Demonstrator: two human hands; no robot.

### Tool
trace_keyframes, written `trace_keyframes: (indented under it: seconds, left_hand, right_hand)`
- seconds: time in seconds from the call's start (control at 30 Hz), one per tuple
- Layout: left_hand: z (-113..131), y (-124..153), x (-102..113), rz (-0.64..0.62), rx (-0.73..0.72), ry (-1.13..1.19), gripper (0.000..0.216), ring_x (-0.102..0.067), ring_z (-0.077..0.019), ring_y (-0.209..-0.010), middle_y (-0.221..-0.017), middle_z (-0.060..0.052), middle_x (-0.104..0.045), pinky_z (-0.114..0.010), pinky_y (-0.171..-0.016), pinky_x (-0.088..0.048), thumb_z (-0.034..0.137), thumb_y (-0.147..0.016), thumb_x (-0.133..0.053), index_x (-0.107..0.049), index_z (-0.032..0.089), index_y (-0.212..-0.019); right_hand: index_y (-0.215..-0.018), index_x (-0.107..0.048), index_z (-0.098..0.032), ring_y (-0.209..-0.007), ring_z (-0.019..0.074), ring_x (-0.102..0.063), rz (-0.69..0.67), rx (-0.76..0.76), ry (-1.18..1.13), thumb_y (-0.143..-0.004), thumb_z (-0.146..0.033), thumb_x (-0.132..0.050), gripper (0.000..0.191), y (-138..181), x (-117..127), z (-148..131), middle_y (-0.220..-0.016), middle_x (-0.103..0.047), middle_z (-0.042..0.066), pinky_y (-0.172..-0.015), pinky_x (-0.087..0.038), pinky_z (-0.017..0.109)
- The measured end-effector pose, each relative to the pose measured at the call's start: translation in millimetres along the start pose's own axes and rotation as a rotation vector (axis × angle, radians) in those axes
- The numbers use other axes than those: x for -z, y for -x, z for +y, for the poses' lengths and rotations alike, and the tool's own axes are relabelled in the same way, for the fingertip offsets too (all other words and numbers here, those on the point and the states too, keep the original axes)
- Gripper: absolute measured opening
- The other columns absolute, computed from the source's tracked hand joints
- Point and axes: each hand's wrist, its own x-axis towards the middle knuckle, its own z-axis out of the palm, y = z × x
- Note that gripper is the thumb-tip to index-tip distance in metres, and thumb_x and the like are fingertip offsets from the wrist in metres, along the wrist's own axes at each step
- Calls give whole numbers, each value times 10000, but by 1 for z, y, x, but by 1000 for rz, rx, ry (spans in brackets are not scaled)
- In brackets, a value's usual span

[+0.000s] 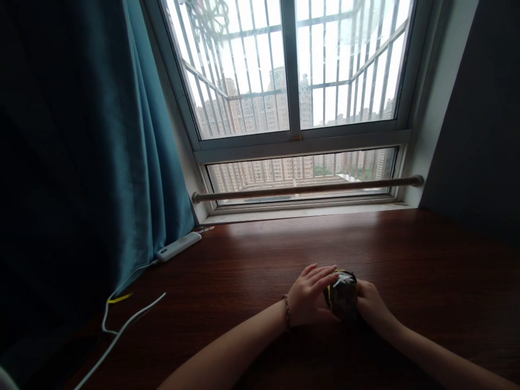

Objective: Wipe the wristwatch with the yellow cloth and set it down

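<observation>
Two bare hands meeting low and just right of centre in the frame, on a small dark, crinkled foil packet with a yellow edge (342, 295) standing on a dark reddish-brown wooden tabletop (252, 254). Left hand (309, 295) pressed against the packet's left side, fingers stretched flat and together across its top left corner, beaded bracelet (286, 313) at the wrist. Right hand (369, 304) wrapped round the packet's right side, fingers mostly hidden behind it, so hard to tell how tightly closed. Packet squarely between both hands, touching each, neither nearer than the other; long axis roughly upright, silvery top edge tipped slightly toward the upper left. Forearms entering from the bottom edge and converging on the packet.

Further off, at left of centre: a white oblong remote-like device (177, 247) near the teal curtain (134, 162), white cable (122, 330) trailing toward the lower left corner. Barred window (292, 76) across the top, wooden rail (309, 188) beneath it.
</observation>
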Motion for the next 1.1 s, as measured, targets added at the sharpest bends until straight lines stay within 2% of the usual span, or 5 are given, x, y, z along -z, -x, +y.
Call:
trace_keyframes:
  seconds: [0.23,0.5,0.63,0.77,1.1]
  left_hand:
    - [1,-5,8,-103,246,314,975,-297,-337,-1344,-1397,-142,-435,-501,-1107,-242,616,-557,-728,-388,178,-1360]
    - [-4,-3,8,-181,311,393,656,-198,-331,-1371,-1429,-101,-388,-525,-1125,-158,672,-807,-390,-549,207,-1241]
    - [-5,0,3,-201,288,383,782,-156,-339,-1390,-1475,-133,-300,-552,-1125,-128,710,-805,-327,-367,180,-1380]
    - [-3,3,-5,-170,242,302,1217,-199,-385,-1374,-1499,-225,-169,-590,-1101,-178,711,-566,-654,-45,141,-1452]
    - [5,0,-2,-29,238,315,1004,-462,-298,-1247,-1346,-164,-483,-497,-1123,-207,521,-550,-767,-283,190,-1366]
  right_hand:
    - [-694,-607,-110,-649,226,-522,-34,-12,15,-696,-334,-528,238,0,1,1,-692,-595,69,-606,-375,305]
    - [-779,-642,-113,-694,237,-539,-80,-14,18,-759,-437,-563,334,1,1,-2,-754,-620,73,-625,-380,310]
    - [-741,-621,-108,-679,226,-519,-79,-19,-8,-752,-417,-542,319,-1,2,-1,-731,-605,72,-626,-376,308]
    - [-681,-580,-110,-655,219,-488,-55,-44,-28,-723,-400,-521,299,-2,3,1,-676,-580,70,-594,-369,302]
    - [-677,-590,-115,-639,218,-518,-17,-66,29,-665,-322,-521,218,1,1,-2,-667,-589,59,-589,-366,296]
